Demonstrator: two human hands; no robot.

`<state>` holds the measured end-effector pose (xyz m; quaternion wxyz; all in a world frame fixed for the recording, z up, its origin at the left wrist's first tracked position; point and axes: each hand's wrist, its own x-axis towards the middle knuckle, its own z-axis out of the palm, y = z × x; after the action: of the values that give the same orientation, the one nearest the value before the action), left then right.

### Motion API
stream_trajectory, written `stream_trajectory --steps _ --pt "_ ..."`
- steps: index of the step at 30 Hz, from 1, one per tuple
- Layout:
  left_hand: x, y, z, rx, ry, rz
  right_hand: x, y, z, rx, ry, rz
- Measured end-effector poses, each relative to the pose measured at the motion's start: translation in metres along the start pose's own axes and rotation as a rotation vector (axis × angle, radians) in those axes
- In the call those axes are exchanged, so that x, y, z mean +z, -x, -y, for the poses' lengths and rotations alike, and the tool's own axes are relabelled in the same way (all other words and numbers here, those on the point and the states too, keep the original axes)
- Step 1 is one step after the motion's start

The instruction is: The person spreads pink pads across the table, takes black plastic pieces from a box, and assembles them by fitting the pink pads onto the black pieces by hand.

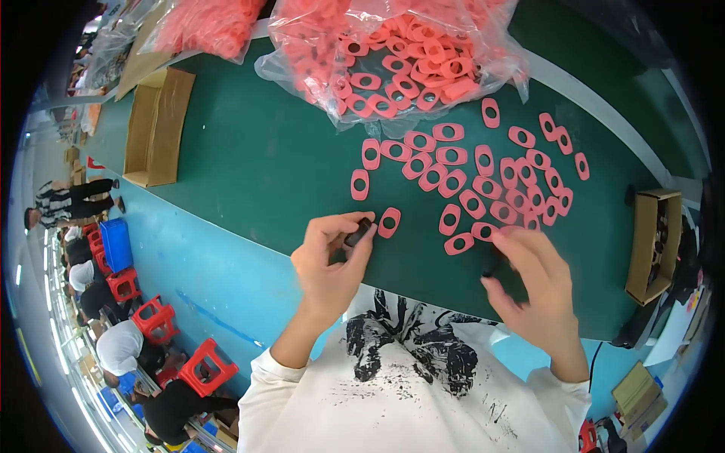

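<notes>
My left hand (330,258) pinches a small black block-like part (358,232) between thumb and fingertips, above the near edge of the green table (249,151). Just beside those fingertips lies a single pink oval ring piece (390,223) with a round hole. My right hand (536,275) is curled at the near side of a loose spread of similar pink ring pieces (473,204). Between its thumb and forefinger shows a small dark piece (492,263), whose shape is hard to make out. The forefinger tip covers part of a pink piece.
At the far side an open clear plastic bag (332,68) spills many pink pieces, with another filled bag (208,26) to its left. An open cardboard box (157,128) stands at left; a box of dark parts (655,245) stands at right. Seated people and red stools (205,368) are beyond the table.
</notes>
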<state>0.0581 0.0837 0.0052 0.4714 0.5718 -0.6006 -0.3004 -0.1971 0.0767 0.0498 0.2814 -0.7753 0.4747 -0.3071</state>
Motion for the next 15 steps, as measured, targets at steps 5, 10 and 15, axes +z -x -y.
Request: stream_trajectory --steps 5,10,15 --pt "0.003 0.000 0.007 0.055 -0.111 0.025 0.030 -0.037 -0.009 -0.125 0.129 0.024" --pt "-0.008 -0.002 0.000 0.071 -0.063 0.099 0.038 -0.042 -0.006 -0.069 0.111 0.026" --pt "-0.020 -0.005 0.004 0.130 -0.134 0.184 0.036 -0.044 -0.005 -0.112 0.138 0.063"
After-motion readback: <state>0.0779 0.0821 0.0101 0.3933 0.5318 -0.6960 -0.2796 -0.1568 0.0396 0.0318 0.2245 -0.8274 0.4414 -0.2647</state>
